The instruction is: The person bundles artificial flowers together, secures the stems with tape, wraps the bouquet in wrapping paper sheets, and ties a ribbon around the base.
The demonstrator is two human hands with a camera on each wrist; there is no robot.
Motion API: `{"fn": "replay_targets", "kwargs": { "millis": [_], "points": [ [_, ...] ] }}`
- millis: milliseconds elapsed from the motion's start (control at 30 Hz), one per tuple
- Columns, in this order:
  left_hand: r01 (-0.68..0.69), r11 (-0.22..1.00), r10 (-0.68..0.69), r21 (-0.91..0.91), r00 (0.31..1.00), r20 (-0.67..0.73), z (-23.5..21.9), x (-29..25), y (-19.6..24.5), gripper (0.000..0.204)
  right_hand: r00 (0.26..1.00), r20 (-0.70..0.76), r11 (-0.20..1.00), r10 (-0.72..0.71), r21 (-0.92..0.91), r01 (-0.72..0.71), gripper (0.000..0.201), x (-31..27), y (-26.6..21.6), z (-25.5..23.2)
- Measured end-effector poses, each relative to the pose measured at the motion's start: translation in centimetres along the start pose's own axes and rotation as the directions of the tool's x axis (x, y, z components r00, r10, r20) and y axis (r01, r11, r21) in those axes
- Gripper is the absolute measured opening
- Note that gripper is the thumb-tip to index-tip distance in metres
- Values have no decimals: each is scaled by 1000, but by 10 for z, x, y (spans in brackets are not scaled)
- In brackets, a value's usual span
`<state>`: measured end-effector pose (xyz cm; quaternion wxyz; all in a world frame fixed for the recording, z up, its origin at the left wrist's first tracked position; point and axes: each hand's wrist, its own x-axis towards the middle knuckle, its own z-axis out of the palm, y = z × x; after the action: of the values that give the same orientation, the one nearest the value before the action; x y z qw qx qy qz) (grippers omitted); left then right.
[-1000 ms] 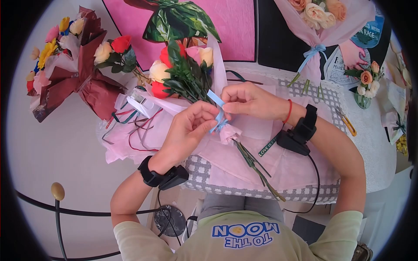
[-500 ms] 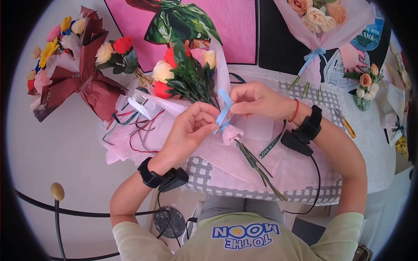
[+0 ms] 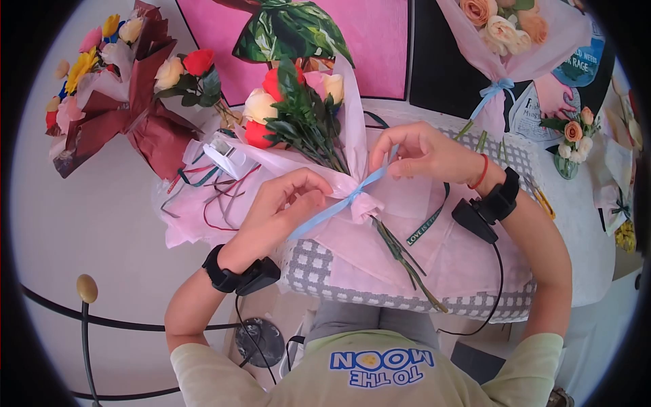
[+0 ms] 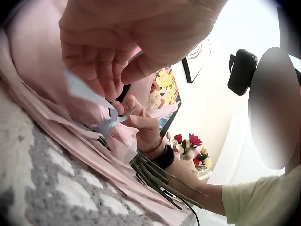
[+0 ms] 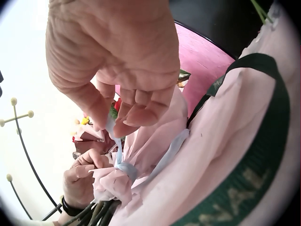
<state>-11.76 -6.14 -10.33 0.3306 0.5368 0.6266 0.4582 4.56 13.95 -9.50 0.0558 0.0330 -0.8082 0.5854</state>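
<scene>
In the head view a bouquet of roses and green leaves (image 3: 302, 112), wrapped in pale pink paper, lies on the table. A blue ribbon (image 3: 356, 193) crosses its gathered neck, with one tail running toward each hand. My right hand (image 3: 424, 152) pinches the upper tail between thumb and finger; the right wrist view shows this blue tail (image 5: 116, 139) rising to the fingertips. My left hand (image 3: 288, 200) is beside the neck, fingers loosely bent. The other tail (image 4: 84, 90) passes just below its thumb, its end loose. Bare green stems (image 3: 407, 261) stick out below.
A maroon-wrapped bouquet (image 3: 146, 115) stands at the left, and a pink-wrapped one (image 3: 505, 47) at the back right. Loose ribbons (image 3: 217, 193) and a white dispenser (image 3: 224, 152) lie left of the work. A yellow cutter (image 3: 544, 203) and a small flower vase (image 3: 566, 163) are at the right.
My hands have moved apart, the right hand to the right and the left hand slightly left and down. The ribbon, earlier bunched between the fingertips, now stretches nearly straight across the neck.
</scene>
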Motion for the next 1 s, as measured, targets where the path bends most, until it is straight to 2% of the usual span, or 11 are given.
{"fn": "replay_targets", "kwargs": {
  "millis": [133, 200, 333, 400, 433, 533, 600, 733, 800, 933, 1000],
  "points": [
    [51, 988, -44, 147, 998, -53, 5, -3, 6, 13, 992, 6, 992, 123, -7, -123, 15, -2, -3, 2],
    [-27, 960, 37, 278, 999, -28, 3, -2, 4, 11, 1000, -2, 999, 9, -50, -9, 17, -1, -2, 4],
    [-1, 934, -1, 357, 1000, 5, 3, -1, 1, 11, 999, -26, 996, -38, -83, 36, 18, -2, -4, 4],
    [-9, 971, -5, 239, 998, 59, 3, 0, -8, 11, 967, -134, 975, 217, -27, -222, 20, -3, -8, 2],
    [-8, 972, -5, 236, 998, 57, 4, 1, -11, 11, 967, -132, 974, 218, -28, -223, 20, -2, -7, 2],
    [56, 995, -64, 78, 992, 104, 5, 4, -16, 11, 977, -147, 974, 153, -144, -174, 19, 1, -3, 3],
    [112, 993, -108, -22, 985, 134, 6, 5, -16, 11, 997, -68, 906, 21, -421, -48, 14, 4, 1, 6],
    [109, 994, -106, -15, 981, 164, 4, 6, -21, 10, 980, -131, 763, -152, -645, 32, 9, 6, 5, 18],
    [98, 991, -113, 90, 979, 170, 3, 5, -20, 8, 890, -83, 436, -448, -889, 137, 9, 6, 3, 23],
    [100, 989, -115, 107, 983, 144, 5, 3, -13, 7, 849, -133, 397, -511, -913, 96, 9, 7, 7, 26],
    [63, 998, -66, 26, 990, 122, 6, 2, -14, 8, 793, -181, 404, -582, -910, 89, 11, 7, 4, 25]
  ]
}}
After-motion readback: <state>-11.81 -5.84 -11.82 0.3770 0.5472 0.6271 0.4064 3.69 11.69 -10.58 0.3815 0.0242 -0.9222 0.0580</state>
